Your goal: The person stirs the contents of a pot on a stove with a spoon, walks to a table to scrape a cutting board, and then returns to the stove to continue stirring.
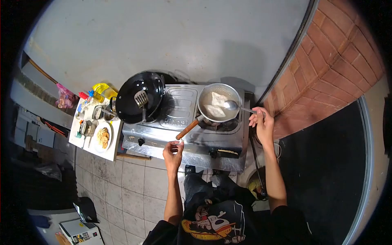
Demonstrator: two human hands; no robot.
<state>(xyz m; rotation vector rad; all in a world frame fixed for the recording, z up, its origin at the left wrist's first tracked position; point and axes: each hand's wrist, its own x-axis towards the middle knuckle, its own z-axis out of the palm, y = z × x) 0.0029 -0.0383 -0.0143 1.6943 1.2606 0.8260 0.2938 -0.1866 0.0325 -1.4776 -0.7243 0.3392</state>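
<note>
Your left hand (173, 154) by front edge of stove (179, 143), fingers bent at tip of handle (188, 129); can't tell if gripping. Your right hand (263, 121) grasps spoon (231, 105), its bowl beside dumplings (214, 110) in pot (201, 97), stove's right side. Wok (126, 102) holding spatula (141, 99), left edge.

Pot (219, 113) on right side of stove (179, 141); two white dumplings (214, 110) in pot | right hand (261, 121) holds spoon (231, 105) over pot | left hand (174, 151) by pot's handle (188, 130) | black wok (134, 108) left of pot
</note>
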